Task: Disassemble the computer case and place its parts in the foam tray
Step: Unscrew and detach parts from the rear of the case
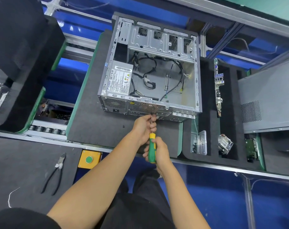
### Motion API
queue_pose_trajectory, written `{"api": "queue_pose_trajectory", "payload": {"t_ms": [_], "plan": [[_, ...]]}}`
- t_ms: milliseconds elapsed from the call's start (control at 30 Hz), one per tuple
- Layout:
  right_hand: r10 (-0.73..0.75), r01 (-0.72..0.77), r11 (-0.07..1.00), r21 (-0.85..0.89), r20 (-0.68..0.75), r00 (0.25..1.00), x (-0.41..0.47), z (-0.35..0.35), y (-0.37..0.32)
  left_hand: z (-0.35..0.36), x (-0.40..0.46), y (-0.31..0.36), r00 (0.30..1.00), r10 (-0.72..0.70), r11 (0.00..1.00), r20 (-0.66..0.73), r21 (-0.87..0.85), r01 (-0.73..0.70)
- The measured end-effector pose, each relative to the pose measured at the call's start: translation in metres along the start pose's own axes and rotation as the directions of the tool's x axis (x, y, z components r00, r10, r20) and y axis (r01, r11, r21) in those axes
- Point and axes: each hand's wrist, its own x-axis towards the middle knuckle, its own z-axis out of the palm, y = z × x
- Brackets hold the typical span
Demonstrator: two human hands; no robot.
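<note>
The open case lay on a foam pad straight ahead of the hands, the screwdriver pointed away into its near rear panel, its shaft pinched by the nearer left hand, its handle gripped by the right hand.

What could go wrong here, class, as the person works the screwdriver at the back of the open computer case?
1. The screwdriver tip, steadied by the left hand, could slip off the rear panel and jab a finger.
2. A freed screw might roll off the mat, like the loose screw lying there.
3. Loose cables inside the computer case may snag when the power supply comes out.
</note>
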Motion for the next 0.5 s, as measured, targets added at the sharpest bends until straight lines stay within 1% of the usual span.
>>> {"api": "queue_pose_trajectory", "payload": {"t_ms": [67, 133, 167, 200, 267, 333, 400, 500], "plan": [[0.065, -0.069, 0.997, 0.04, 0.092, 0.994, -0.002, -0.005, 0.004, -0.001, 0.0, 0.0, 1.0, -0.007, 1.0, 0.003, -0.005, 0.007], [0.055, -0.067, 0.993, 0.101, 0.114, 0.992, -0.003, -0.009, 0.007, -0.001, 0.0, 0.001, 1.0, -0.009, 1.0, 0.005, -0.011, 0.009], [0.035, -0.046, 0.992, 0.121, 0.095, 0.995, -0.003, -0.008, 0.006, -0.001, 0.0, 0.001, 1.0, -0.005, 1.0, 0.001, -0.007, 0.005], [-0.003, -0.002, 0.993, 0.115, 0.047, 0.999, -0.002, -0.007, 0.003, 0.0, 0.0, 0.0, 1.0, 0.001, 1.0, -0.005, 0.002, -0.001], [-0.106, 0.109, 0.993, 0.047, -0.059, 0.993, 0.002, -0.002, -0.001, 0.001, 0.0, 0.0, 1.0, 0.009, 1.0, -0.018, 0.013, -0.009], [-0.194, 0.191, 0.981, -0.04, -0.13, 0.972, 0.005, 0.0, -0.001, 0.001, 0.001, -0.002, 1.0, 0.009, 1.0, -0.024, 0.016, -0.009], [-0.237, 0.228, 0.971, -0.072, -0.161, 0.958, 0.005, 0.001, 0.001, 0.002, 0.001, -0.002, 1.0, 0.019, 1.0, -0.022, 0.023, -0.019], [-0.26, 0.246, 0.964, -0.098, -0.171, 0.95, 0.007, 0.001, 0.004, 0.003, 0.001, -0.001, 1.0, 0.023, 0.999, -0.019, 0.03, -0.022]]}}
